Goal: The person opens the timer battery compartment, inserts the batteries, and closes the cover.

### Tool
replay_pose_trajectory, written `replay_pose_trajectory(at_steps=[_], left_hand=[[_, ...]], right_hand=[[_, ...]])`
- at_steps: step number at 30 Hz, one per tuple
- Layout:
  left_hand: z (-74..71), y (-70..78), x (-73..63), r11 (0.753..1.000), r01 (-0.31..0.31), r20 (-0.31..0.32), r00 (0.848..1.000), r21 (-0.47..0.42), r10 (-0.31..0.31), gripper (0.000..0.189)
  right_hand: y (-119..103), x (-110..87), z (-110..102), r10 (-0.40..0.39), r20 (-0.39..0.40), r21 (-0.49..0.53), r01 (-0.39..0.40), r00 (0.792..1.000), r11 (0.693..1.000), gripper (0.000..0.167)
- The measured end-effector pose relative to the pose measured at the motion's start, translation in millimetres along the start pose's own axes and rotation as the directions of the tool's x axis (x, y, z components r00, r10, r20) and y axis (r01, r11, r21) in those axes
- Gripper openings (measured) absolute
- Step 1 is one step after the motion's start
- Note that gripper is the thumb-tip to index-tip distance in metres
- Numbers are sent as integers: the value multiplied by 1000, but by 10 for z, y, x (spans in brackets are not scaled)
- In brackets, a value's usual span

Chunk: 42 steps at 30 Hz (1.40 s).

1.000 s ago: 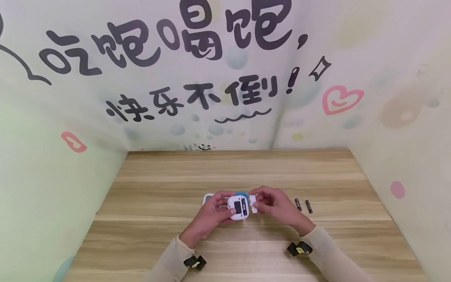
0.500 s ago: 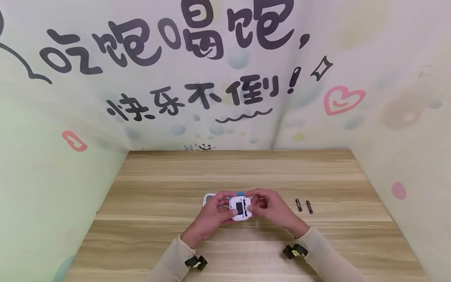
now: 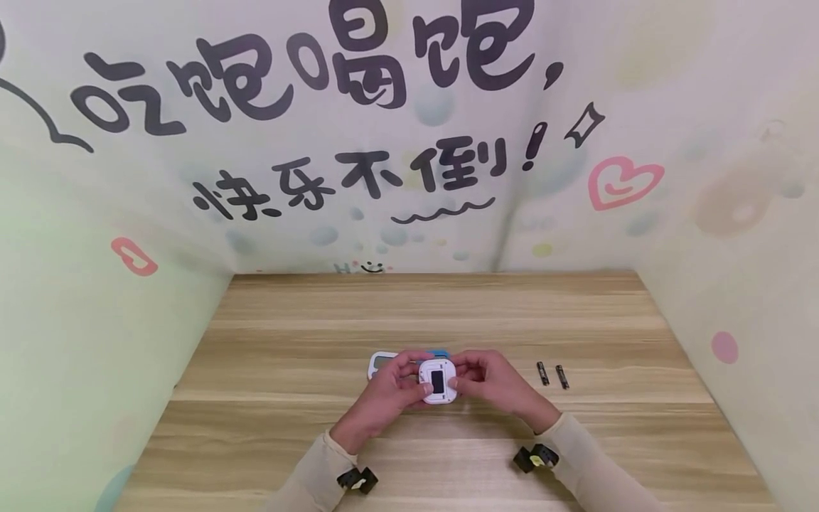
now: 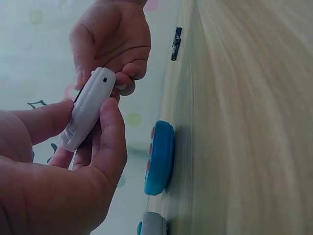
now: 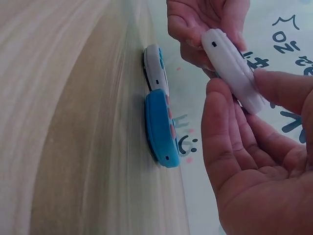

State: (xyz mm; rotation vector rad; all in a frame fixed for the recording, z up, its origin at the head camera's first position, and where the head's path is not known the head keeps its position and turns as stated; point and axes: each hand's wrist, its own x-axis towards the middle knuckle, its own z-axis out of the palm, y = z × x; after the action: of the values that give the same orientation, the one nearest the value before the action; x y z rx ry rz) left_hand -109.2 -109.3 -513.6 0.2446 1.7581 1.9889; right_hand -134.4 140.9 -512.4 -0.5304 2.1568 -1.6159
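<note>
Between both hands, held up off the table, is a white digital timer (image 3: 438, 382) with its back turned upward. A dark square pad shows on that back, and the battery cover lies over the battery slot. My left hand (image 3: 386, 395) grips the timer's left side, thumb on the back and fingers beneath. My right hand (image 3: 495, 387) pinches the right side, its thumb pressing near the cover's edge. Both wrist views show the timer's white side edge (image 4: 93, 105) with a small dark hole; its front face is hidden.
A blue timer (image 5: 160, 128) with red buttons lies behind the hands. Beside it is a white timer (image 5: 155, 68), partly covered by my left hand in the head view. Two small black batteries, the left battery (image 3: 542, 373) and right battery (image 3: 562, 377), lie right of the hands.
The right hand has moved left with the white battery cover and brought it onto the timer. The battery visible in the slot earlier is now covered. The left hand has barely moved.
</note>
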Motion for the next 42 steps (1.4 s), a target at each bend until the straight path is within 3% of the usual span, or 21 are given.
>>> replay_pose_trajectory(at_steps=[12, 25, 36, 42], left_hand=[[53, 3, 2, 1000, -9, -22, 1000, 23, 9, 55], [37, 32, 15, 1000, -5, -85, 996, -9, 4, 53], [20, 48, 4, 998, -27, -126, 992, -55, 19, 54], [21, 42, 30, 997, -57, -161, 986, -59, 47, 54]], right_hand=[[-3, -27, 3, 5, 3, 14, -5, 1000, 1000, 25], [8, -44, 61, 70, -9, 59, -69, 998, 996, 35], [10, -38, 80, 19, 7, 101, -19, 1000, 995, 30], [-13, -31, 75, 5, -58, 181, 5, 998, 983, 28]])
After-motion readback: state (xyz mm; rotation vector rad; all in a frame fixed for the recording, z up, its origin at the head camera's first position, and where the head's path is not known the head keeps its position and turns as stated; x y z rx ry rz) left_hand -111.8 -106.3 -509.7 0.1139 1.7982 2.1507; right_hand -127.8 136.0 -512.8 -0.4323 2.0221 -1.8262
